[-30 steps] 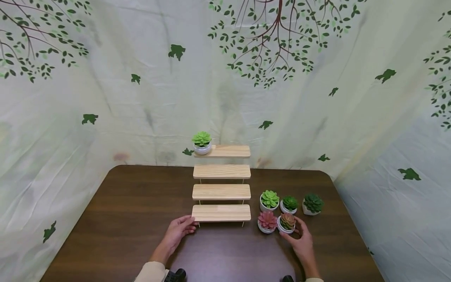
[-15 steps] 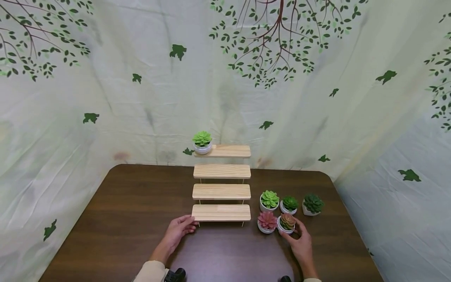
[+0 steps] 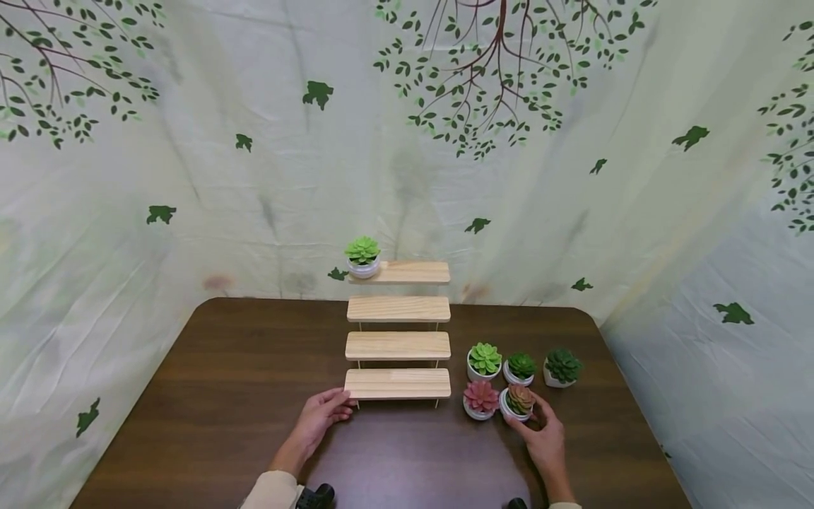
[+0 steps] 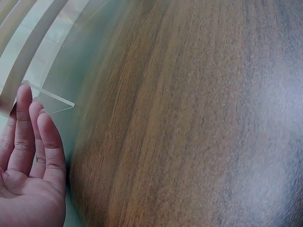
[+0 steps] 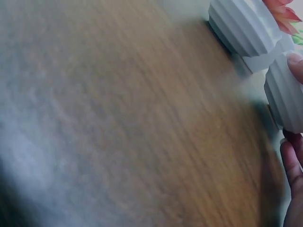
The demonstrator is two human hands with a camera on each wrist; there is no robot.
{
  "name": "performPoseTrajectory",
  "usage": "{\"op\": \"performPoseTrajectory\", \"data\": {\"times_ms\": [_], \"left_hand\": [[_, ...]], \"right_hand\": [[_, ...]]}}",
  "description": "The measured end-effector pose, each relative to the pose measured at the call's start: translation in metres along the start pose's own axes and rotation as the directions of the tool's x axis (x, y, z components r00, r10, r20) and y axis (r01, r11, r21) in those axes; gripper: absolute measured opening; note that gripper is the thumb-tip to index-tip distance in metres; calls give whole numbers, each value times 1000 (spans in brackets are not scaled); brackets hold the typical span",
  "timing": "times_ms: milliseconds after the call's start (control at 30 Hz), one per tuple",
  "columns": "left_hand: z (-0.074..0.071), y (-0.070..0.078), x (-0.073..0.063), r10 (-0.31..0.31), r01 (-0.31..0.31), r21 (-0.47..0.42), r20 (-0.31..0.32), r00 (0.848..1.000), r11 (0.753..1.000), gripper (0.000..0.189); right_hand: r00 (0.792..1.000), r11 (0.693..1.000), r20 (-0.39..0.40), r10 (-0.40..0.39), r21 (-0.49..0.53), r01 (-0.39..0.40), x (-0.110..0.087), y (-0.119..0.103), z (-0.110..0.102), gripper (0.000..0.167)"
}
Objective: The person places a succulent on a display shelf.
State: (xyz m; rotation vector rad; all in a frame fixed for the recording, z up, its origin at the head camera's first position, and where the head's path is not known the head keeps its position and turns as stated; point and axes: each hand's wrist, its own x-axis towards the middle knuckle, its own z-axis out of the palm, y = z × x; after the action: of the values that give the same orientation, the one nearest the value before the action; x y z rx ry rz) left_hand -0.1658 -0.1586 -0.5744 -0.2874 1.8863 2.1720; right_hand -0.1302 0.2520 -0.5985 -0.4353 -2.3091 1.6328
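In the head view my right hand [image 3: 542, 438] grips a small white pot holding a reddish-green succulent [image 3: 519, 400], thumb on the near side and fingers round the right. The right wrist view shows this ribbed white pot [image 5: 283, 97] between thumb and fingers [image 5: 294, 172]. My left hand [image 3: 321, 417] pinches the front left corner of the lowest board of a four-tier wooden display stand [image 3: 397, 385]. From the left wrist, its fingers [image 4: 52, 146] extend beside the board's end and a clear leg. A light green potted succulent [image 3: 362, 256] sits at the top board's left end.
Close by the held pot stand a pink succulent [image 3: 480, 399], a bright green one [image 3: 485, 360] and a smaller green one [image 3: 521, 367]. A dark green one [image 3: 562, 367] sits further right. A leaf-print cloth [image 3: 407, 177] hangs behind the brown table [image 3: 210, 396].
Both hands keep their places on the stand and the pot. The view has shifted very slightly; the held succulent seems barely moved.
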Motion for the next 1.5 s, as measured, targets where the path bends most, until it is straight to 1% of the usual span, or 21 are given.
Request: {"op": "performPoseTrajectory", "data": {"times_ms": [133, 367, 467, 567, 700, 800, 1000, 1033, 1100, 1233, 1267, 1333, 1500], "left_hand": [[0, 0, 0, 1, -1, -2, -6, 1000, 1000, 36], [0, -1, 2, 8, -8, -4, -1, 1000, 1000, 36], [0, -1, 2, 14, -14, 0, 4, 1000, 1000, 37], [-1, 0, 2, 18, -18, 1, 10, 1000, 1000, 38], [-2, 1, 1, 20, -20, 2, 20, 1000, 1000, 36], [-2, 2, 1, 20, -21, 2, 24, 1000, 1000, 35], [-1, 3, 1, 10, -10, 9, 24, 1000, 1000, 37], [-1, 3, 1, 7, -8, 11, 21, 1000, 1000, 37], [-1, 2, 0, 4, -4, 9, 17, 1000, 1000, 36], [-2, 1, 0, 5, -6, 3, 15, 1000, 1000, 35], [-2, 0, 0, 7, -7, 1, 17, 1000, 1000, 35], [-2, 0, 1, 9, -9, -4, 16, 1000, 1000, 35], [-2, -2, 1, 6, -6, -13, 14, 1000, 1000, 35]], "right_hand": [[1000, 1000, -19, -6, -3, 6, 0, -4, -3, 63], [994, 998, -93, -64, -17, 63, 2, -15, -12, 61], [994, 998, -91, -64, -31, 61, 3, -21, -13, 62], [997, 998, -65, -46, -37, 44, 5, -31, -13, 64], [999, 998, 0, -32, -59, 32, 8, -47, -13, 66], [998, 996, 34, -43, -71, 46, 12, -58, -12, 67], [995, 996, 61, -78, -26, 80, 21, -75, -9, 67], [994, 997, 69, -80, -19, 81, 20, -82, -8, 66], [993, 997, 91, -79, 10, 79, 24, -88, -5, 67], [988, 995, 122, -97, 23, 95, 31, -101, 3, 66], [986, 994, 127, -105, 22, 103, 35, -99, 5, 66], [983, 992, 130, -127, 0, 128, 39, -106, 10, 65], [974, 985, 151, -170, 12, 170, 46, -124, 24, 64]]}}
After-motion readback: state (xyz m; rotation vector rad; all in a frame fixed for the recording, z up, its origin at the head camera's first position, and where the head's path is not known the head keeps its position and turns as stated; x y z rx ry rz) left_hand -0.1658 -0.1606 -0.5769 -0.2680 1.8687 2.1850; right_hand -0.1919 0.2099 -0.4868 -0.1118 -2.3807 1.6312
